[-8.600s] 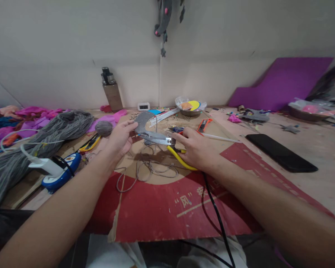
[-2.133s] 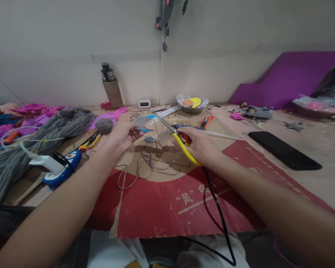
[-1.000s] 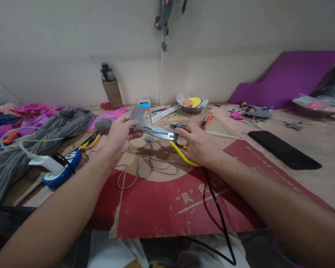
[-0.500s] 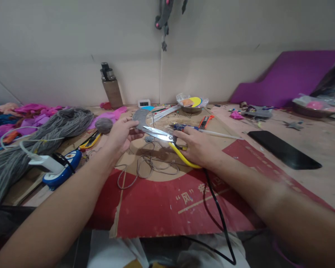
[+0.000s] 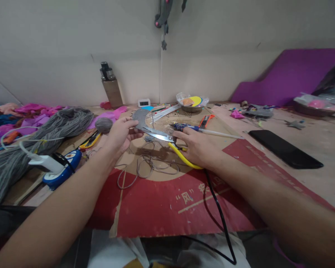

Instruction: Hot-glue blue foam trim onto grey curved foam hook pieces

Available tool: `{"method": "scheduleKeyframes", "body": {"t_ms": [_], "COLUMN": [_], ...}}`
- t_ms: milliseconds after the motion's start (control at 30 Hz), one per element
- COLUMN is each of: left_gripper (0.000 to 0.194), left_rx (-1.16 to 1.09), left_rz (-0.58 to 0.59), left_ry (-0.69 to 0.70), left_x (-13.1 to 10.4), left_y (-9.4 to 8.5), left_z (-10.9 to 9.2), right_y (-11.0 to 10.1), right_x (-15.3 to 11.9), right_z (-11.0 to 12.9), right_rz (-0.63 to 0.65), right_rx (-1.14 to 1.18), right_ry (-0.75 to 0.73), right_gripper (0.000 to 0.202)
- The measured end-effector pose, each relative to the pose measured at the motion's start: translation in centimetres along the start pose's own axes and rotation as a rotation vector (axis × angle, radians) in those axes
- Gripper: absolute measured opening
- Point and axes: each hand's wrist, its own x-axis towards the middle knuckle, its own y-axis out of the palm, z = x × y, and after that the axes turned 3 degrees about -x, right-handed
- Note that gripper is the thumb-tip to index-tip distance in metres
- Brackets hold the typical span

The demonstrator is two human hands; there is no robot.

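Between the fingers and thumb of my left hand (image 5: 125,130) is a grey crescent-shaped piece (image 5: 141,116), flat like felt, held up over the cardboard. My right hand (image 5: 197,147) grips a pair of scissors (image 5: 162,137) with yellow handles. Their blades point left, close together, and the tips meet the lower edge of the grey piece by my left fingers. Below the blades, a loose tangle of thin grey yarn (image 5: 147,162) lies on the cardboard. A blue glue gun (image 5: 185,127) lies just beyond my right hand, its black cord running toward the front edge.
Red-printed cardboard (image 5: 153,208) covers the front of the table. At left are a grey yarn hank (image 5: 69,123), a yarn ball (image 5: 104,125), a yellow cutter (image 5: 92,141) and a blue power strip (image 5: 63,175). A black phone (image 5: 284,149) lies at right; an orange cutter (image 5: 206,121) sits behind.
The scissor blades have closed together at the grey piece's lower edge. Both hands stay in almost the same place.
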Motion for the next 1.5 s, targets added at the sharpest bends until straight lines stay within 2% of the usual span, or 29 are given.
{"method": "scheduleKeyframes", "body": {"t_ms": [667, 1200, 1333, 1500], "left_gripper": [0.008, 0.010, 0.008, 0.011], "left_rx": [-0.001, -0.079, -0.049, -0.046], "left_rz": [-0.019, 0.006, -0.004, -0.039], "left_ry": [0.004, -0.020, -0.025, 0.036], "left_x": [-0.2, 0.5, 0.7, 0.8], "left_y": [0.3, -0.3, -0.5, -0.5], "left_z": [-0.2, 0.3, 0.5, 0.5], "right_y": [-0.4, -0.4, -0.4, -0.3], "right_x": [0.1, 0.0, -0.1, 0.1], "right_z": [0.5, 0.5, 0.4, 0.1], "right_rz": [0.049, 0.078, 0.031, -0.094], "right_rx": [0.053, -0.098, -0.083, 0.111], "right_ry": [0.023, 0.010, 0.009, 0.080], "right_gripper": [0.036, 0.039, 0.037, 0.030]}}
